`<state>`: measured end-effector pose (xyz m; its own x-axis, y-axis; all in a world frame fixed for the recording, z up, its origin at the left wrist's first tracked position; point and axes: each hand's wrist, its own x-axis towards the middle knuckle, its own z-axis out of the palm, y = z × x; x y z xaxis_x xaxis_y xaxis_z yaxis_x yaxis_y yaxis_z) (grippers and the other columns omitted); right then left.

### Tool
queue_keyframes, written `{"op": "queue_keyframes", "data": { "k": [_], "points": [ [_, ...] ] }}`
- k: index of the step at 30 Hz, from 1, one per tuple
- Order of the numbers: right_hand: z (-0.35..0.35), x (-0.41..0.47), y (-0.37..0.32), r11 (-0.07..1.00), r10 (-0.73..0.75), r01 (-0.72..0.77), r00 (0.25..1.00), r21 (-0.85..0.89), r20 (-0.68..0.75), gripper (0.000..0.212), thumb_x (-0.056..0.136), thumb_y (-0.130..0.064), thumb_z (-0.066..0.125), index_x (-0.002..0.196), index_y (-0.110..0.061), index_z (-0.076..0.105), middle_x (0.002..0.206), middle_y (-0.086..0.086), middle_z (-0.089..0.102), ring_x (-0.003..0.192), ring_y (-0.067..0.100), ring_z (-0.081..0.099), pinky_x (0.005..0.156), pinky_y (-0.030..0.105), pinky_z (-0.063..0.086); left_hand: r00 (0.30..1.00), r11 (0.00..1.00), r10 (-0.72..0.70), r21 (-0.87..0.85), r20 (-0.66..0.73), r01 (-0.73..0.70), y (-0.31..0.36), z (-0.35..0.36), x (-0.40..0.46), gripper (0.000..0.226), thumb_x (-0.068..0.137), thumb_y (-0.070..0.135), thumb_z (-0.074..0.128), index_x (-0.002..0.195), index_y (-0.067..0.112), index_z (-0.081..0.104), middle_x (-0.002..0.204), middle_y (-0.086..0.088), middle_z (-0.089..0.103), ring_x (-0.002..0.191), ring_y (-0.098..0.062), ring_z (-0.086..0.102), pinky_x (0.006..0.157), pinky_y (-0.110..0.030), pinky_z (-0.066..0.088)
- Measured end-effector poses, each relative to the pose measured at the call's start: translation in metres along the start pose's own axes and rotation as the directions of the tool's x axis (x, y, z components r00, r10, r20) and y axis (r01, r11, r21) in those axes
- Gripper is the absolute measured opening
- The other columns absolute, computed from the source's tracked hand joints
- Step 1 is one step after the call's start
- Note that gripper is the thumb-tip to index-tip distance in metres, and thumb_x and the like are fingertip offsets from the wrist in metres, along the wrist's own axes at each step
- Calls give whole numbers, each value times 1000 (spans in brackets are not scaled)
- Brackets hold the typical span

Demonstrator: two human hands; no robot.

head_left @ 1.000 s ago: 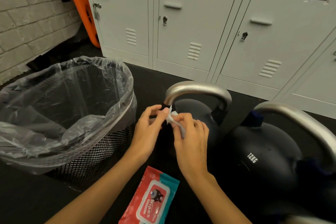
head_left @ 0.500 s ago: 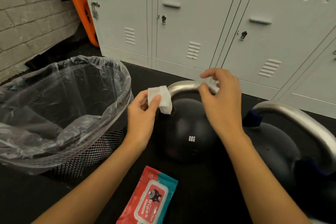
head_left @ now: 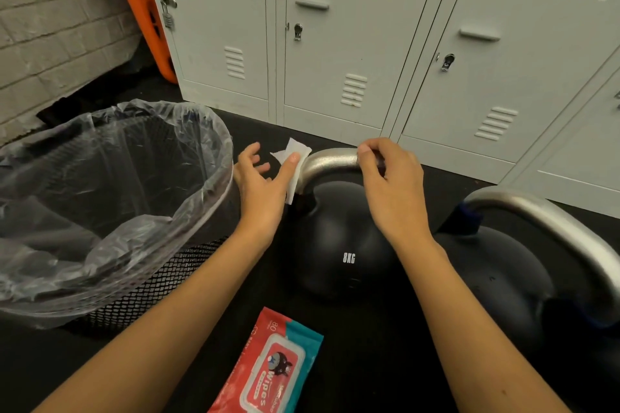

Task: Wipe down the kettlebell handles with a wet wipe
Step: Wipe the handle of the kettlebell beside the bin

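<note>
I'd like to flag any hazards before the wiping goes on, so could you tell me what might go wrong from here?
1. The left hand only presses the wet wipe to the 8KG kettlebell's handle with a straight thumb, so the wipe could slip off and drop to the floor.
2. The right hand grips the handle top, so that patch may be missed.

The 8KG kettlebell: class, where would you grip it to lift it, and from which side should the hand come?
Grip the 8KG kettlebell by the top bar of its steel handle, coming from above. The handle arches upright over the round body, leaving a gap for fingers to curl under. The body looks too wide and smooth to grasp. The right hand already sits on that bar.
</note>
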<state>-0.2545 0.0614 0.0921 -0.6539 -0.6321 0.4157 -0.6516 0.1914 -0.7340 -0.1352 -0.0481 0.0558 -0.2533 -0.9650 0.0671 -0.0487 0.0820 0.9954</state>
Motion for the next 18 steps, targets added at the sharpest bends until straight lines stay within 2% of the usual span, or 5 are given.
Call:
{"op": "queue_keyframes", "data": {
  "k": [3,5,8,13,18],
  "points": [
    [1,1,1,1000,-14,14,1000,0,-18,24,100,-33,45,106,-20,65,94,-6,61,97,21,55,90,47,48,997,1000,3,-10,74,-2,-14,4,-8,18,96,33,52,103,19,61,108,1,55,97,-8,56,78,-16,42],
    [2,1,2,1000,-10,10,1000,1,-23,25,100,-33,45,105,-20,65,95,-6,62,99,21,55,91,47,47,995,1000,5,1,103,-5,-21,6,-11,33,100,35,43,93,12,65,90,1,60,86,-9,56,76,-21,42],
    [2,1,2,1000,-1,1,1000,1,-20,24,101,-33,45,107,-20,65,98,-7,61,102,19,53,92,45,47,994,998,46,31,95,-49,-11,10,-9,38,101,38,40,116,14,65,113,6,59,102,-3,55,80,-8,40],
    [4,0,5,1000,-23,23,999,4,-35,26,99,-35,44,105,-22,65,96,-7,63,100,20,56,89,46,49,937,956,266,65,225,-287,11,20,-17,33,103,33,35,125,23,58,112,13,53,101,12,50,83,-2,36],
    [3,0,6,999,-35,35,999,4,-30,26,100,-36,44,104,-22,65,93,-8,62,97,21,56,87,46,49,969,999,-18,34,245,10,-22,7,-20,43,102,48,21,131,37,51,125,12,58,119,-3,50,100,-18,37]
  ]
}}
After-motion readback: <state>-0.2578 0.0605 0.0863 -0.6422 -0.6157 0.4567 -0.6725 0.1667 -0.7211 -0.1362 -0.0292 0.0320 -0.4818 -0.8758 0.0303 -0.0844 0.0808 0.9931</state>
